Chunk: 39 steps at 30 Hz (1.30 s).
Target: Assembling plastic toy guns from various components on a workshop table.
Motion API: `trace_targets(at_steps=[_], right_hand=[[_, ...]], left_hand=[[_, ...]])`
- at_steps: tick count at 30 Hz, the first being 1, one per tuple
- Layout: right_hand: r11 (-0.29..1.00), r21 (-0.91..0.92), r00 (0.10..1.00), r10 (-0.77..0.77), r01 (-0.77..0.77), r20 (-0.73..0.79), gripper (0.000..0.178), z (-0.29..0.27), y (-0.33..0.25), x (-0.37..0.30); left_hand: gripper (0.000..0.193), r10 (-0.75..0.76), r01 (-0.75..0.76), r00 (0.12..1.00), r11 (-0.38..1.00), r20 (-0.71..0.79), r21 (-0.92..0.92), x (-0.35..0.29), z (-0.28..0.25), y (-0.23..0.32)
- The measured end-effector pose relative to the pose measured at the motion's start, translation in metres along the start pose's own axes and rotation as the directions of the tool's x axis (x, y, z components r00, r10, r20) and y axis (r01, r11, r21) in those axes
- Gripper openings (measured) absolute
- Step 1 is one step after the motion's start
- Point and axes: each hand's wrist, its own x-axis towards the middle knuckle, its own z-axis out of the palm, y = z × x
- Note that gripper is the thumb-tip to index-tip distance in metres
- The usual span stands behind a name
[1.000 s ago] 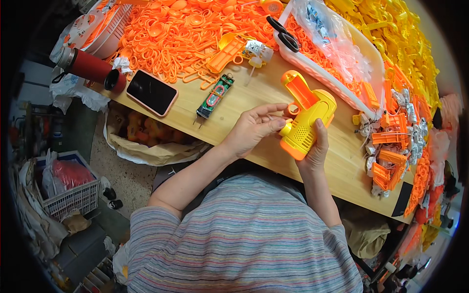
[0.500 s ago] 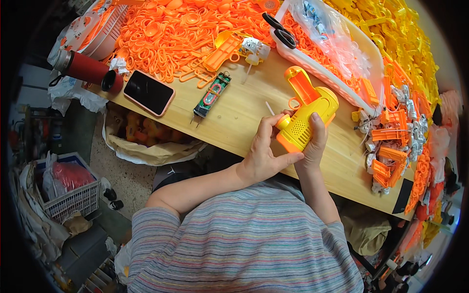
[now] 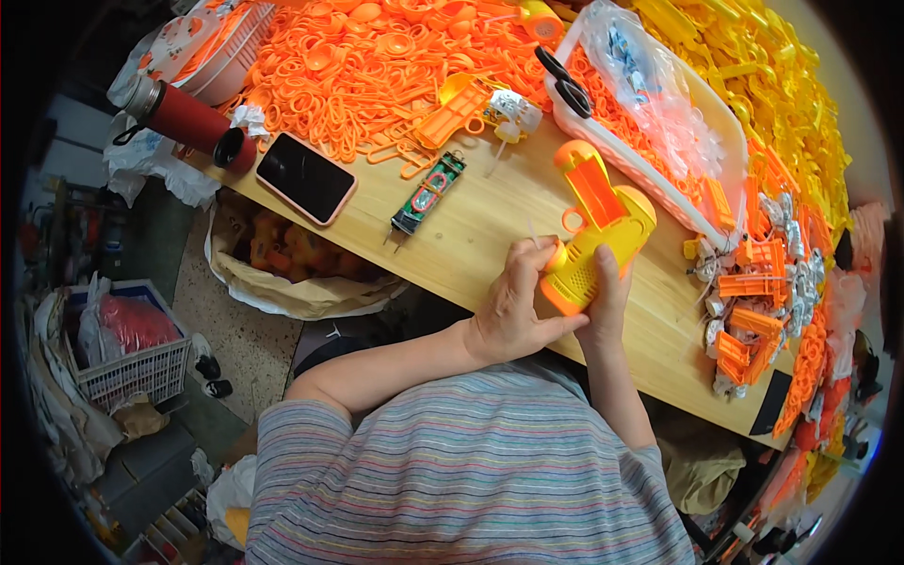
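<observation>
A yellow plastic toy [image 3: 610, 234] with orange parts, perhaps a toy gun body, is held above the table's front edge. An orange open compartment sticks up from it, and an orange ring [image 3: 573, 220] juts from its side. My right hand [image 3: 607, 299] wraps round its right side, thumb lying on the yellow shell. Fingers of my left hand [image 3: 513, 306] close on the small round yellow knob [image 3: 556, 256] at its left end, the left thumb stretched toward my right hand. A thin whitish stick [image 3: 531, 228] shows beside the left fingertips.
Orange plastic parts [image 3: 377, 56] are heaped behind. A white basket [image 3: 650, 179] holds black-handled scissors [image 3: 563, 83] and bags. Orange assemblies with wires [image 3: 753, 292] lie right. A green electric screwdriver [image 3: 428, 193], phone [image 3: 306, 179] and red flask [image 3: 184, 118] stand left.
The whole view has shifted a little, so the table things sit farther right and lower. The left fingers have curled more around the knob; the toy stays in both hands.
</observation>
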Motion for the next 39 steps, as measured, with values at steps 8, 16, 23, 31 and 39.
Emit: trace_targets(at_steps=[8,16,23,31,39], right_hand=[[0.917,-0.380,0.988,0.149,-0.123,0.038,0.055,-0.033,-0.017,0.019],[0.496,-0.811,0.883,0.166,0.310,0.439,0.060,-0.005,-0.046,0.035],[0.409,-0.826,0.859,0.163,0.389,0.485,0.058,0.019,-0.037,0.054],[0.317,-0.754,0.720,0.241,0.575,0.651,0.059,0.035,-0.034,0.058],[0.279,-0.617,0.619,0.095,0.736,0.780,0.050,0.037,-0.034,0.055]], left_hand=[[0.033,-0.156,0.127,0.966,0.981,0.209,0.145,0.038,-0.072,0.002],[0.010,-0.213,0.264,0.964,0.815,-0.157,0.515,0.106,-0.160,-0.070],[0.010,-0.241,0.219,0.967,0.606,-0.086,0.765,0.139,-0.180,-0.121],[0.013,-0.266,0.123,0.964,0.499,0.017,0.858,0.149,-0.169,-0.152],[0.016,-0.286,0.241,0.958,0.753,-0.026,0.612,0.158,-0.193,-0.152]])
